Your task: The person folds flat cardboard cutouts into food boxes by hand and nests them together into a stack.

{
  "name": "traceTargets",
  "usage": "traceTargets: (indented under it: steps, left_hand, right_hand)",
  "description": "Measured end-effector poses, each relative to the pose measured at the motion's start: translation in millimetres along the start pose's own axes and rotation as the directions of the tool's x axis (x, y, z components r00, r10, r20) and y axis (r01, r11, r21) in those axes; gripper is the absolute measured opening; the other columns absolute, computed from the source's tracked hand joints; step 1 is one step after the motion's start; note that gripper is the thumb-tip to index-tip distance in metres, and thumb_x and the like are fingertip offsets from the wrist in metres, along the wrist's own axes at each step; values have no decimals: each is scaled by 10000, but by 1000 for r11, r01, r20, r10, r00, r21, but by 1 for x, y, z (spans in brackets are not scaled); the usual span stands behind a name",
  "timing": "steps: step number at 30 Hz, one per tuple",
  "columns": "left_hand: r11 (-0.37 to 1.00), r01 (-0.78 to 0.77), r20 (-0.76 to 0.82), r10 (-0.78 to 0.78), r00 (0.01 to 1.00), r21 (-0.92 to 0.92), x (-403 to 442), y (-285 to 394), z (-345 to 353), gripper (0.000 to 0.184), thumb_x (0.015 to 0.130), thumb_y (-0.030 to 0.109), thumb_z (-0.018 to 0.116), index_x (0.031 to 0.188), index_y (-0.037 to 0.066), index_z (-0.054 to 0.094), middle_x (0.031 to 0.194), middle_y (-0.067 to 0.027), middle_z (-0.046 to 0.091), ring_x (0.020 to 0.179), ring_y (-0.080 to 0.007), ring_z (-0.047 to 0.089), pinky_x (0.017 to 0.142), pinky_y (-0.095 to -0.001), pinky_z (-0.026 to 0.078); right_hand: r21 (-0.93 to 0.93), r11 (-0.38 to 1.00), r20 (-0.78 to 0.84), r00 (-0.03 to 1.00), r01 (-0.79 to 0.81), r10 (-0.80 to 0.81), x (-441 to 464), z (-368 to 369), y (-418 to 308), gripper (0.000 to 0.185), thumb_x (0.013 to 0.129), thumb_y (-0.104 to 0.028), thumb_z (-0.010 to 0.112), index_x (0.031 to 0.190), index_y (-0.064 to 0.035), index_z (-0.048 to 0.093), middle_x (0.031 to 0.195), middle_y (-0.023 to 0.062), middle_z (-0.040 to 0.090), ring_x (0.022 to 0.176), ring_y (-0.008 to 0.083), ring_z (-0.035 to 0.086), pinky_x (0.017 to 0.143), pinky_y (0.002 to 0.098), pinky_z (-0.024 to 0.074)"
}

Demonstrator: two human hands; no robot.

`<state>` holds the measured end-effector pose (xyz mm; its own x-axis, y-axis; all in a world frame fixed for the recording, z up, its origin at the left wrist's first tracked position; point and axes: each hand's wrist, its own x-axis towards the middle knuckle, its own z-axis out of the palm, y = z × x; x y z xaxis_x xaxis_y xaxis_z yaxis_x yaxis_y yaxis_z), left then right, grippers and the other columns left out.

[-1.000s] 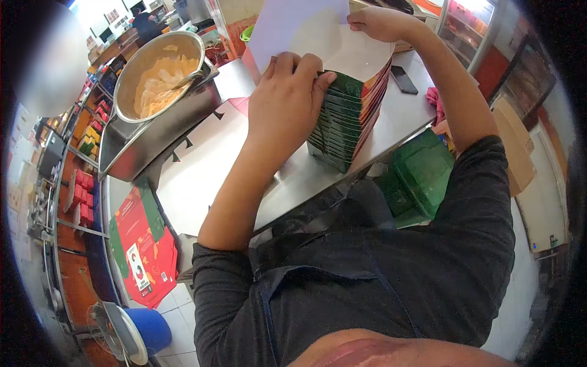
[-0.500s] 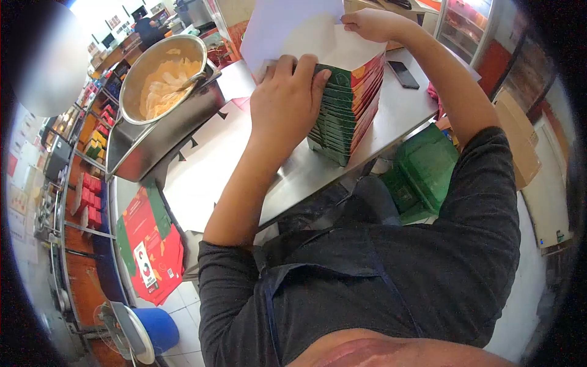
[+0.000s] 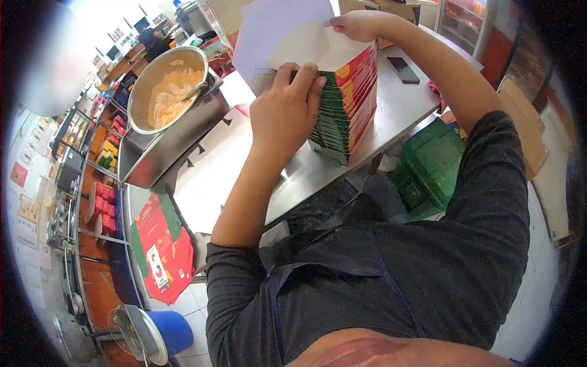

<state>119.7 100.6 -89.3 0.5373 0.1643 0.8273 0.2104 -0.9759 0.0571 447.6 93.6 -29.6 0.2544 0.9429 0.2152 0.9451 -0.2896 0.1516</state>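
Observation:
A tall stack of nested cardboard food boxes (image 3: 345, 113) stands on the steel table, printed red and green outside and white inside. My left hand (image 3: 286, 104) is closed on the near left corner of the top box, its fingers bent over the rim. On the far side, my right hand (image 3: 362, 25) pinches the white edge of that same top box. The box's white flap (image 3: 269, 37) rises at the back left. Part of the top box's inside is hidden by my left hand.
To the left, a metal bowl of orange-coated food (image 3: 174, 92) sits on a steel container (image 3: 177, 144). A phone (image 3: 403, 70) lies right of the stack. Flat printed sheets (image 3: 168, 257) are at the table's left end. A green crate (image 3: 431, 165) stands beyond the table's right edge.
The view has shifted slightly. My right hand has moved a little left along the top box's edge; my left hand keeps its grip on the corner.

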Motion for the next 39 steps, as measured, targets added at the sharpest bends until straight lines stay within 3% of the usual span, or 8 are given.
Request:
traceTargets:
  steps: [4,23,25,26,29,32,35,39]
  left_hand:
    - [999,32,40,-33,999,24,-1,1,3,212,1039,336,568,1091,137,619,1041,-100,675,748,-344,718,606,-447,562]
    - [977,71,-61,-85,995,-203,-53,-25,6,365,934,348,718,1196,99,665,1175,-135,660,888,-320,711,715,-406,585]
    - [977,210,220,-198,955,-31,-87,-50,5,486,922,444,709,1266,104,662,1318,-158,626,1082,-342,660,891,-438,544]
    - [973,212,325,-232,917,95,-105,-68,10,535,913,481,715,1285,100,660,1354,-164,619,1163,-346,630,963,-446,516]
    - [890,321,554,-454,698,325,-137,-78,1,640,910,584,670,1331,101,657,1440,-155,594,1323,-404,523,1120,-515,405]
    - [887,385,534,-461,709,254,-162,-95,2,585,926,585,645,1253,105,710,1354,-141,653,1247,-416,579,1069,-542,450]
    - [836,499,587,-526,615,227,-147,-89,-13,536,924,554,657,1229,121,735,1246,-149,711,1164,-371,650,1017,-470,506]
    - [796,577,550,-569,611,182,-135,-91,-16,496,905,539,680,1218,161,753,1152,-149,746,1069,-339,700,958,-418,538]
  right_hand:
    - [163,963,98,975,-213,199,-37,-38,-36,369,1093,-323,462,1376,-129,597,1161,212,717,1047,333,722,883,458,558]
    - [-111,989,-82,991,96,-105,-19,-9,44,260,941,-190,568,1088,-24,703,1066,169,739,982,328,708,855,428,550]
    - [-466,820,-59,913,332,-403,63,72,168,248,908,-195,604,1058,-48,736,1006,138,739,944,306,707,844,398,560]
    - [-345,939,52,998,-5,24,13,9,87,247,920,-217,601,1024,-53,753,1030,133,738,971,301,704,873,381,564]
    - [-739,527,413,900,419,-136,-3,-22,81,246,943,-230,598,986,-50,760,1062,153,739,990,331,703,887,382,570]
    - [-152,935,-296,918,-319,265,-53,-54,8,245,977,-241,613,1054,-46,740,1014,159,745,943,327,711,847,406,583]
    - [56,959,-424,863,-278,275,-89,-95,-56,274,999,-276,630,1124,-45,707,991,162,742,926,303,708,831,430,580]
    - [396,901,-374,927,176,-17,-124,-119,-103,340,1015,-330,613,1150,-25,677,1021,180,739,941,301,709,880,434,558]
